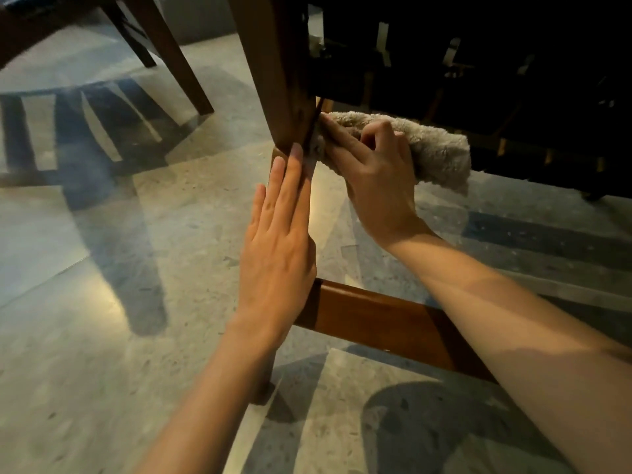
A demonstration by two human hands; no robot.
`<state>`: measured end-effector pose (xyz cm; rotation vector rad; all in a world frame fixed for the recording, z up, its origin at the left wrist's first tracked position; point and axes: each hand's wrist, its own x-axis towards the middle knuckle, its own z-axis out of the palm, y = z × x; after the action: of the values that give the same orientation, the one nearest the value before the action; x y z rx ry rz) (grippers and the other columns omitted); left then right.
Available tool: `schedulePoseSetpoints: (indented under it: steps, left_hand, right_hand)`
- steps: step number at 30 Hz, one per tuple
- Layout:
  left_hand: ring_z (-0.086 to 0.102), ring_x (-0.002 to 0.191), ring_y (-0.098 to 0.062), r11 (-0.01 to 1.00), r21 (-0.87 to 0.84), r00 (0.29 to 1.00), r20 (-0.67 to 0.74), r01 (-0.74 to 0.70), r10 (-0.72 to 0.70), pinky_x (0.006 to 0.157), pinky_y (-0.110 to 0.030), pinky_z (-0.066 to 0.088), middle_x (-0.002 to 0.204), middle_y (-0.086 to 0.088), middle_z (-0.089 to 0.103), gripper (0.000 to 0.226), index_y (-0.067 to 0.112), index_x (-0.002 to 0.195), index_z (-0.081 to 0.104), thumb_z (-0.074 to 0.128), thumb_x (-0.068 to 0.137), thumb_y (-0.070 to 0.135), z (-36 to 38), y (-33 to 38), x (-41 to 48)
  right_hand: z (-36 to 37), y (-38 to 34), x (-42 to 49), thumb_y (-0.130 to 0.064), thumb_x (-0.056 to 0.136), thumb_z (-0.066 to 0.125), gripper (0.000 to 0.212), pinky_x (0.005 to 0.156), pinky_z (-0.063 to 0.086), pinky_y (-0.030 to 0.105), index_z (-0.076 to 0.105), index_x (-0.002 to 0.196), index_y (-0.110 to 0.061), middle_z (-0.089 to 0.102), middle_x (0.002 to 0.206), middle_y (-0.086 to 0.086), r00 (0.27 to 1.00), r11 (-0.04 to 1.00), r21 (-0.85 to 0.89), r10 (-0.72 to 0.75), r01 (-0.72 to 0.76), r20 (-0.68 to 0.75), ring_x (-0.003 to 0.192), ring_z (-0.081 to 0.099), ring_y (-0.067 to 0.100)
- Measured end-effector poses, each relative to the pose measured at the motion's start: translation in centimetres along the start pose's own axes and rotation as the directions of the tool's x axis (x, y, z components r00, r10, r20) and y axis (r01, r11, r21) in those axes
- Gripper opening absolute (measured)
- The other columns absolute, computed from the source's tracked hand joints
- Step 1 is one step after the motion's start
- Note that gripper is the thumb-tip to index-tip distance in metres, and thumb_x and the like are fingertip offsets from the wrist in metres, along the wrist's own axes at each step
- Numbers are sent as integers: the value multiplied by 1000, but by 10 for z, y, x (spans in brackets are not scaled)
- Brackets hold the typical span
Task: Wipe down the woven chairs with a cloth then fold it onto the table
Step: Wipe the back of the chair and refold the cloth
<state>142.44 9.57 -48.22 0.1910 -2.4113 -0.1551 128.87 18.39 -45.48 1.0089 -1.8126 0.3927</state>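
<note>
Cloth [434, 148] under right hand [372, 179] (fingers curled), against chair leg [273, 70].

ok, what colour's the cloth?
Light beige-grey, plain and fluffy cloth, held by the right hand; head view, the only one.

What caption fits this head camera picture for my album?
Right hand presses cloth against chair leg; left hand rests flat on it.

Beige fluffy cloth [434, 152] bunched against wooden chair leg [273, 73], seemingly touching.
</note>
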Motion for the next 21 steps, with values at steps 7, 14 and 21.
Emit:
schedulePoseSetpoints:
  steps: [7, 14, 21]
  left_hand:
    - [-3, 146, -23, 992, 125, 997, 74, -17, 8, 120, -41, 5, 159, -12, 5, 74, 2, 149, 14, 49, 84, -3, -1, 13, -5]
    - [-1, 146, -26, 986, 114, 979, 179, -119, 98, 118, -42, 2, 158, -12, 2, 56, 6, 149, 8, 26, 98, 20, -6, 53, -9]
    - [-11, 146, -22, 998, -55, 949, 317, 12, 6, 117, -37, -2, 158, -7, -12, 64, 19, 152, -3, 33, 100, 32, 7, 113, -12]
  right_hand:
    - [-8, 6, -6, -6, 85, 68, 50, 66, 52, 29, 58, 131, -20, 64, 122, -10, 990, 968, -209, -130, 140, 63, 84, 52, 20]
    - [-41, 36, -21, -14, 91, 56, 38, 67, 52, 21, 62, 127, -25, 60, 128, -15, 970, 947, -262, -135, 186, 204, 76, 61, 15]
    - [-93, 91, -53, -5, 89, 62, 40, 72, 47, 22, 63, 126, -20, 55, 135, -11, 966, 905, -376, -116, 199, 232, 90, 37, 20]
